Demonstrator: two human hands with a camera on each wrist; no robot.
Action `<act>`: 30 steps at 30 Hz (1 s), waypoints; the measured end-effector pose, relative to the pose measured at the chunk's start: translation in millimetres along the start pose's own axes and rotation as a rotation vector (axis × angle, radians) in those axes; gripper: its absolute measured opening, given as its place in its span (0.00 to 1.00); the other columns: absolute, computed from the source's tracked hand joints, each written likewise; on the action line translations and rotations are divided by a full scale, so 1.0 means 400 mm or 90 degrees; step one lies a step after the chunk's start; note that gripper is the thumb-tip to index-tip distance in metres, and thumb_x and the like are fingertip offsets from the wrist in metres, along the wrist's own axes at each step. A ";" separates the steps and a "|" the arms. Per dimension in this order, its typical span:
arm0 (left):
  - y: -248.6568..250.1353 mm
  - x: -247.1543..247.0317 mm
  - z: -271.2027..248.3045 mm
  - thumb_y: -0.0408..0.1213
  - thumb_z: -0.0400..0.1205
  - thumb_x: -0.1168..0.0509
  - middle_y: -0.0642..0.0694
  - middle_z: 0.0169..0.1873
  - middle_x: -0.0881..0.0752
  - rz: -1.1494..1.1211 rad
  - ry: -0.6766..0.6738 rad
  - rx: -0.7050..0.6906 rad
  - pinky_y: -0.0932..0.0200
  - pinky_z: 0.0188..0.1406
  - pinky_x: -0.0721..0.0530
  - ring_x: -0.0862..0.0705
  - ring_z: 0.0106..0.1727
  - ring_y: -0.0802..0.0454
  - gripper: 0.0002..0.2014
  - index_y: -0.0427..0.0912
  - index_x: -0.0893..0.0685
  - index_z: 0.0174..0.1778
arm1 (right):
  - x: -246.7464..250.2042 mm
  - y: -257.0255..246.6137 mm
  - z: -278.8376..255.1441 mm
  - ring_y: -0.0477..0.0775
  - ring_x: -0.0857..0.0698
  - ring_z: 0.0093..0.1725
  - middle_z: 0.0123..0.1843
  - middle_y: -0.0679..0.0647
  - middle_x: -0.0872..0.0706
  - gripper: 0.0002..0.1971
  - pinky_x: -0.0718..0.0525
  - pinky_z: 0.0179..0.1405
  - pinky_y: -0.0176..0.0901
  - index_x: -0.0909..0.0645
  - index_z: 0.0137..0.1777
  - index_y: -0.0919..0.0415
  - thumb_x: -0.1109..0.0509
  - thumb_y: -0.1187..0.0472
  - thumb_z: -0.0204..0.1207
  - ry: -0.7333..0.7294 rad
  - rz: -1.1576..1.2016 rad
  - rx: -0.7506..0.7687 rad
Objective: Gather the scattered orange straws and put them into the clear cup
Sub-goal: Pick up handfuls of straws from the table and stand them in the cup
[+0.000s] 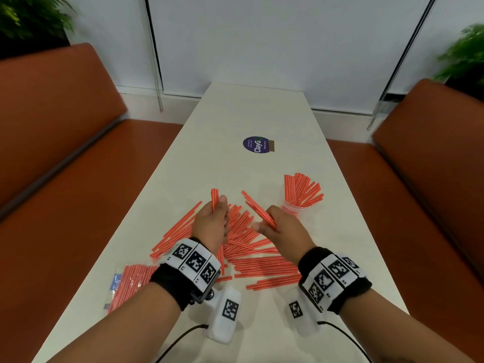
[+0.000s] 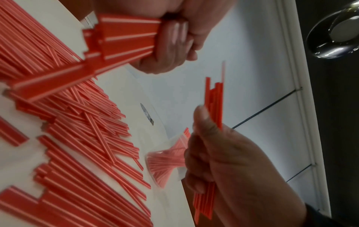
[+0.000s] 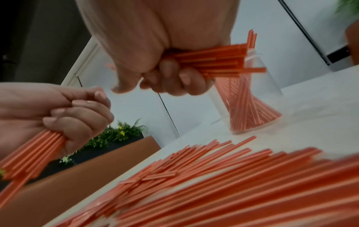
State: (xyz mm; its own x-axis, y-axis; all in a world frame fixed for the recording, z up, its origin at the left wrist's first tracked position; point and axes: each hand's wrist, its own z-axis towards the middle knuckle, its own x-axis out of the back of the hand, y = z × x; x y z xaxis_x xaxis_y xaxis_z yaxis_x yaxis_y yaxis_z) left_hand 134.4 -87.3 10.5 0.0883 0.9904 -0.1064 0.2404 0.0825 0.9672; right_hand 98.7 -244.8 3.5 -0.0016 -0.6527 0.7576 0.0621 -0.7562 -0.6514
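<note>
Both the left hand (image 1: 213,224) and right hand (image 1: 281,226) are gripping bunches of straws (image 1: 251,247), lifted ready for the cup (image 1: 294,208).

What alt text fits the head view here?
Over a white table, the left hand and right hand each grip a bunch of orange straws; many loose straws lie below, and a clear cup already holds some.

Long, narrow white surface (image 1: 262,113) bearing a loose spread of thin orange plastic straws (image 1: 246,247), a clear plastic cup (image 1: 293,208) standing upright with straws fanned from its mouth, a clear packet of straws (image 1: 131,281) at the left edge, and a round purple sticker (image 1: 256,144).
</note>
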 end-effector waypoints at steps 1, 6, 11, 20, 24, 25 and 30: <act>0.000 -0.007 -0.002 0.51 0.84 0.45 0.53 0.18 0.35 0.005 -0.007 0.004 0.67 0.14 0.40 0.39 0.15 0.58 0.18 0.45 0.31 0.30 | 0.002 -0.005 -0.002 0.45 0.33 0.25 0.27 0.46 0.32 0.17 0.32 0.27 0.36 0.35 0.32 0.51 0.35 0.46 0.77 0.032 0.042 -0.016; 0.013 -0.059 0.006 0.51 0.84 0.46 0.52 0.19 0.36 0.019 -0.037 -0.010 0.66 0.15 0.40 0.39 0.16 0.58 0.20 0.46 0.35 0.28 | 0.054 -0.029 0.002 0.50 0.36 0.23 0.23 0.50 0.36 0.21 0.33 0.25 0.42 0.35 0.29 0.57 0.38 0.45 0.77 0.227 0.326 -0.101; 0.046 -0.130 0.053 0.47 0.83 0.43 0.51 0.23 0.31 0.123 -0.077 -0.064 0.64 0.20 0.36 0.34 0.19 0.56 0.16 0.45 0.27 0.31 | 0.211 -0.043 0.079 0.47 0.37 0.16 0.16 0.46 0.36 0.22 0.34 0.20 0.41 0.37 0.27 0.54 0.41 0.47 0.81 0.417 0.615 -0.083; 0.051 -0.250 0.202 0.39 0.78 0.34 0.40 0.55 0.17 0.364 -0.038 -0.046 0.56 0.49 0.25 0.17 0.55 0.40 0.18 0.36 0.25 0.62 | 0.192 0.033 0.188 0.51 0.24 0.23 0.22 0.53 0.25 0.19 0.18 0.39 0.50 0.28 0.34 0.57 0.42 0.46 0.82 0.446 0.542 -0.169; 0.023 -0.256 0.226 0.45 0.78 0.35 0.37 0.57 0.16 0.425 -0.054 -0.002 0.52 0.54 0.22 0.17 0.57 0.38 0.20 0.35 0.25 0.61 | 0.160 0.068 0.181 0.53 0.19 0.30 0.28 0.55 0.19 0.17 0.18 0.42 0.46 0.26 0.35 0.59 0.38 0.50 0.81 0.360 0.453 -0.211; 0.019 -0.258 0.230 0.45 0.78 0.35 0.36 0.56 0.15 0.427 -0.057 0.000 0.52 0.54 0.22 0.16 0.56 0.38 0.20 0.35 0.24 0.59 | 0.159 0.072 0.179 0.53 0.18 0.32 0.29 0.54 0.17 0.14 0.16 0.44 0.46 0.25 0.35 0.59 0.36 0.52 0.80 0.348 0.449 -0.213; 0.024 -0.276 0.218 0.40 0.77 0.36 0.36 0.54 0.13 0.432 -0.079 -0.027 0.55 0.47 0.23 0.15 0.49 0.41 0.15 0.37 0.24 0.58 | 0.176 0.089 0.170 0.55 0.14 0.46 0.42 0.54 0.13 0.05 0.15 0.54 0.49 0.21 0.43 0.56 0.27 0.60 0.73 0.366 0.359 -0.204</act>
State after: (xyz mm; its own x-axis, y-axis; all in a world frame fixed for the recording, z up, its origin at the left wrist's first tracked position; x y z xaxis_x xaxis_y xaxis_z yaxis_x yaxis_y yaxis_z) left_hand 211.4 -205.4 11.5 0.3159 0.8048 0.5025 0.0555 -0.5444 0.8370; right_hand 168.7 -314.7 36.5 -0.5653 -0.7905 0.2356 -0.0788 -0.2326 -0.9694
